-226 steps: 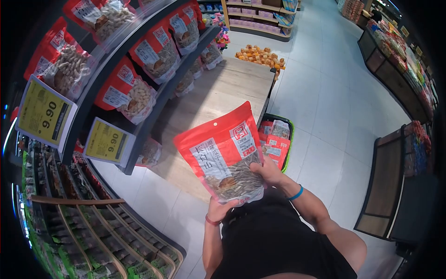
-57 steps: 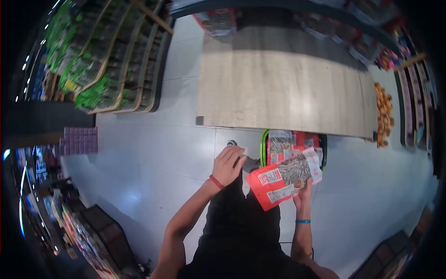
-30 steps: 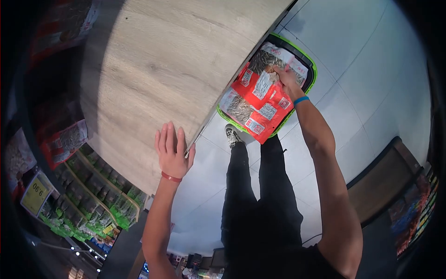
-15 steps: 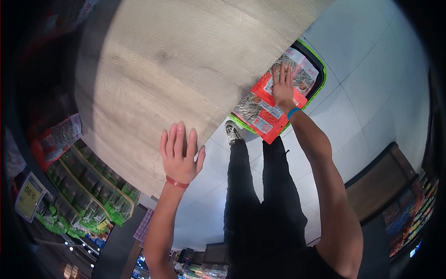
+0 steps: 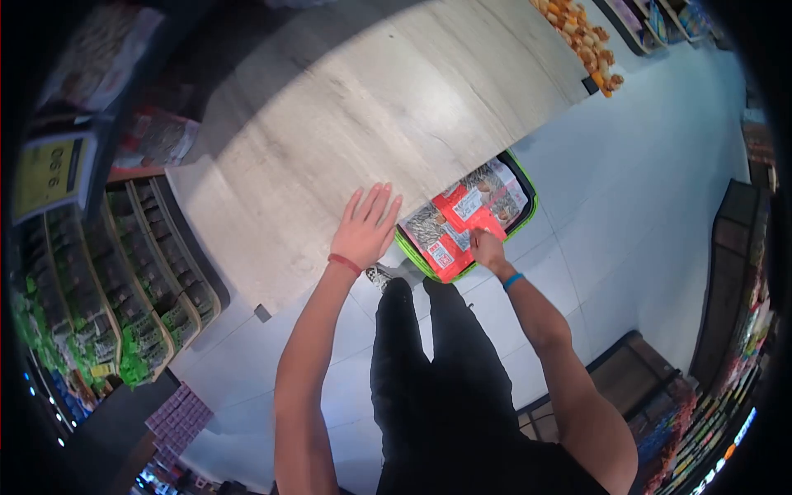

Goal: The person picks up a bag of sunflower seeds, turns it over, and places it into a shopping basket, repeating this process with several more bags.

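My left hand (image 5: 367, 227) lies flat with fingers spread on the front edge of a pale wooden display platform (image 5: 346, 124). A green-rimmed shopping basket (image 5: 525, 216) stands on the floor beside the platform, and several red snack bags (image 5: 462, 219) with clear windows lie in it. My right hand (image 5: 487, 247) hovers over the near end of the basket with fingers curled, at the edge of the top red bag; I cannot tell if it grips the bag.
Shelves of green and red snack packs (image 5: 124, 272) with a yellow price tag (image 5: 49, 169) stand at the left. A pile of orange goods (image 5: 577, 33) sits at the platform's far end. White tiled floor (image 5: 627, 206) spreads to the right, with dark wooden stands (image 5: 742, 272) beyond.
My right hand has drawn back from pressing flat on the bags to the basket's near end, fingers now curled. The view has swung round; my left hand stays on the platform edge.
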Demonstrator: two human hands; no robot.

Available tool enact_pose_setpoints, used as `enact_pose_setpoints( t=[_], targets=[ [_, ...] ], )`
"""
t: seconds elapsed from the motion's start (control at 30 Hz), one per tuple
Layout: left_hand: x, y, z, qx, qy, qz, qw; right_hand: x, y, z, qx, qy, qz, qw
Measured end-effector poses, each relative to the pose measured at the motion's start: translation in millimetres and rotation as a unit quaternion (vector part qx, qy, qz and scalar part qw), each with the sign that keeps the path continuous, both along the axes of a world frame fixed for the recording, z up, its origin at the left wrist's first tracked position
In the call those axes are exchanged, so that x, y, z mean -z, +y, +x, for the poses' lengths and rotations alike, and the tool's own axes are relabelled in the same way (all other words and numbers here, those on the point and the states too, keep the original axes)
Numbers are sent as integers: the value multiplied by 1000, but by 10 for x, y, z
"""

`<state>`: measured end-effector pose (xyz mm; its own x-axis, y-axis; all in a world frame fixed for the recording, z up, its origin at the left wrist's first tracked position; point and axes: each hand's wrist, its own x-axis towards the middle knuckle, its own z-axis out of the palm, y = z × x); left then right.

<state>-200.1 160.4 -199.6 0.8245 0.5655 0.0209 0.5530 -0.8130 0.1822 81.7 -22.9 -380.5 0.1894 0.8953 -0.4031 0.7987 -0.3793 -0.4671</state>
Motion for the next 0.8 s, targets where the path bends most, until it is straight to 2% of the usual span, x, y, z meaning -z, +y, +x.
enact_pose_setpoints(
  t=[0.07, 0.1, 0.17, 0.2, 0.27, 0.3, 0.37, 0.4, 0.47, 0.5, 0.53, 0.57, 0.63, 0.73, 0.77, 0.8],
  targets=[
    [31, -19, -22, -12, -4, 4, 1000, -276, -355, -262, -28, 37, -39, 998],
    [-11, -30, -11, -17, 9, 17, 1000, -421, -548, -397, -43, 52, -24, 997],
    [-164, -155, 32, -48, 36, 30, 998, -590, -878, -577, -93, 112, -65, 987],
    [-200, -290, 8, -62, 9, 25, 998, -802, -964, -678, -105, 156, -68, 980],
    [-401, -435, -136, -99, -65, 25, 993, -1176, -1009, -873, -131, 172, -112, 970],
    [-500, -532, -180, -115, -107, 19, 987, -1226, -1056, -925, -141, 170, -109, 969],
    [-540, -957, -379, -161, -199, -12, 967, -1304, -1011, -1025, -188, 126, -187, 956],
    [-621, -1195, -547, -201, -222, -31, 954, -1358, -941, -1111, -205, 122, -178, 955],
    [-475, -1752, -959, -292, -254, -36, 921, -1507, -803, -1283, -288, 80, -134, 945],
    [-495, -2045, -1180, -354, -258, -53, 897, -1547, -647, -1378, -320, 55, -174, 930],
    [-376, -2372, -1404, -420, -280, -103, 857, -1584, -522, -1460, -333, 51, -166, 927],
    [-275, -2704, -1599, -508, -292, -131, 799, -1612, -397, -1531, -337, 93, -155, 924],
    [3, -3391, -2039, -615, -243, -194, 725, -1688, -137, -1708, -346, 141, -120, 920],
    [220, -4257, -2562, -701, -154, -271, 641, -2179, 270, -2154, -391, 95, -105, 909],
    [232, -4504, -2660, -728, -131, -291, 607, -2064, 359, -2213, -383, 157, -97, 905],
    [231, -4633, -2770, -752, -111, -308, 573, -2069, 462, -2297, -414, 157, -101, 891]
  ],
)
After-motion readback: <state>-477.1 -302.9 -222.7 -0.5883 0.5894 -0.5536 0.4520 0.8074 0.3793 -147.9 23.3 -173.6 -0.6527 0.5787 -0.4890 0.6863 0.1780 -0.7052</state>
